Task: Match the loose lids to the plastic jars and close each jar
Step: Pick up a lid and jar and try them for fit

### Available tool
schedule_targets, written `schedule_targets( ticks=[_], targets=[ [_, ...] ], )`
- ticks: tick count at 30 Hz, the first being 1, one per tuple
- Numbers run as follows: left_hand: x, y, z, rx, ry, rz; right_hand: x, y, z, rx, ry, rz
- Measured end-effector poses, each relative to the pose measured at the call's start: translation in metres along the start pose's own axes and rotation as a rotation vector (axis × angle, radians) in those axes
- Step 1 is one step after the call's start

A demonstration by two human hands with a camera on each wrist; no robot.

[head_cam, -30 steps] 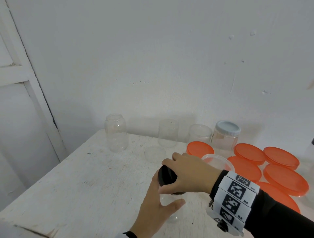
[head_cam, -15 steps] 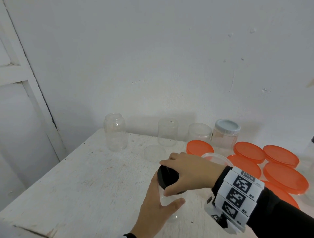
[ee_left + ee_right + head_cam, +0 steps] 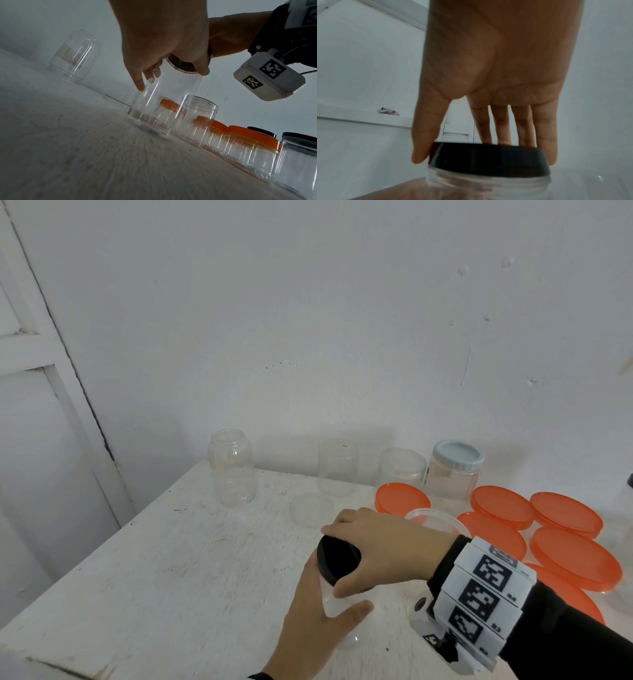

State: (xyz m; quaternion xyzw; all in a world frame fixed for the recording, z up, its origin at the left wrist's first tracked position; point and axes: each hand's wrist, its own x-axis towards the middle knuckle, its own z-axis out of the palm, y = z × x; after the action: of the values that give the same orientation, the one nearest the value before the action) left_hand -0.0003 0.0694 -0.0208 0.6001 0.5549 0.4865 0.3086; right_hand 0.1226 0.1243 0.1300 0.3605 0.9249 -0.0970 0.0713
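A tall clear jar (image 3: 334,599) stands on the white table (image 3: 178,570) near its front. My left hand (image 3: 308,623) wraps it from the left, thumb on the near side, just under the top. A black lid (image 3: 337,558) sits on the jar's mouth, and my right hand (image 3: 380,553) grips its rim from above with fingers and thumb. In the right wrist view the right hand (image 3: 496,67) clamps the black lid (image 3: 488,160) over the jar's threaded neck (image 3: 488,185). The left wrist view shows my left hand (image 3: 154,40) on the jar (image 3: 163,105) below the lid (image 3: 181,66).
Three open clear jars (image 3: 233,467) (image 3: 337,467) (image 3: 402,469) and a jar with a pale blue lid (image 3: 455,467) line the wall. A clear lid (image 3: 311,510) lies flat, beside a wide open tub (image 3: 435,518). Several orange lids (image 3: 501,505) crowd the right. Black-lidded jars (image 3: 300,148) stand farther right.
My right hand has turned slightly on the black lid, the thumb sliding to the right. The left hand and the jar have stayed in place.
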Motion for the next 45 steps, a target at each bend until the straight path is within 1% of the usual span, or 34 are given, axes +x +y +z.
schedule_targets(
  ticks=[3,7,9,11,15,18,21,25,28,31,34,37,41,45],
  targets=[
    [-0.001,-0.001,0.000,-0.029,-0.016,0.024,0.001,-0.002,0.003,-0.056,0.024,0.009],
    [-0.001,0.001,-0.001,-0.033,-0.022,0.059,0.003,-0.005,0.011,-0.140,0.125,0.077],
    [-0.001,0.003,-0.001,-0.036,-0.024,0.071,0.003,-0.004,0.014,-0.128,0.153,0.104],
    [-0.001,0.003,-0.001,-0.046,-0.023,0.080,0.002,-0.001,0.012,-0.072,0.132,0.099],
    [-0.002,0.000,0.000,-0.048,-0.001,0.064,0.001,0.004,0.005,0.069,-0.012,0.047],
    [-0.002,-0.002,0.000,-0.031,0.011,0.055,0.001,0.005,0.005,0.065,0.006,0.028],
    [-0.001,-0.001,0.001,-0.052,-0.005,0.061,0.001,0.004,0.007,0.029,0.027,0.037],
    [-0.002,0.001,0.000,-0.057,-0.011,0.094,0.002,0.003,0.014,-0.050,0.109,0.100],
    [-0.002,0.003,0.000,-0.050,-0.014,0.095,0.000,0.001,0.021,-0.058,0.161,0.144],
    [-0.002,0.001,0.000,-0.052,-0.015,0.084,-0.002,0.003,0.018,0.018,0.126,0.129],
    [-0.002,0.000,0.001,-0.056,-0.010,0.053,-0.003,0.008,0.011,0.118,0.033,0.033],
    [-0.002,0.001,0.001,-0.053,-0.008,0.041,-0.004,0.009,0.009,0.137,0.033,0.003],
    [-0.002,0.003,0.000,-0.041,-0.034,0.063,-0.002,0.002,0.012,0.063,0.075,0.065],
    [-0.002,0.004,-0.001,-0.064,-0.056,0.052,0.002,-0.008,0.017,-0.032,0.120,0.184]
  ],
)
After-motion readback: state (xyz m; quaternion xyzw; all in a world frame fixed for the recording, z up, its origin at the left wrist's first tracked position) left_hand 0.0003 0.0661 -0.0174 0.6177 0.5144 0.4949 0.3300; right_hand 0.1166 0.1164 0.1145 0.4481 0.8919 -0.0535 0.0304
